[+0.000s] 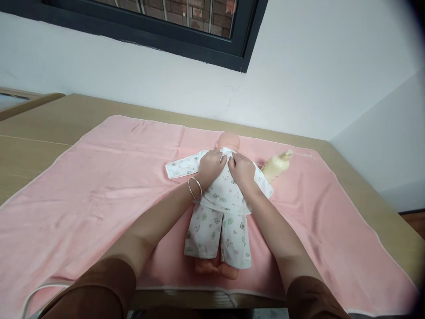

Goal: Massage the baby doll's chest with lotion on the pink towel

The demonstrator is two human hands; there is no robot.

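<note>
A baby doll [229, 140] lies on a pink blanket, its head toward the wall and its bare feet toward me. It wears a white printed shirt [226, 195] and matching trousers [204, 230]. My left hand [211, 167], with bangles at the wrist, has its fingers closed on the shirt's collar. Beside it my right hand [242, 169] pinches the other side of the collar. The left sleeve stretches out flat, and the right one slants down toward me. What the fingertips grip is partly hidden.
The pink blanket [133, 164] covers much of the wooden table [361, 186], with folds at both sides. A cream-coloured bottle [277, 165] lies right of the doll. A white wall and dark window frame [212, 48] stand behind. A pale curved tube or cord [43, 287] shows lower left.
</note>
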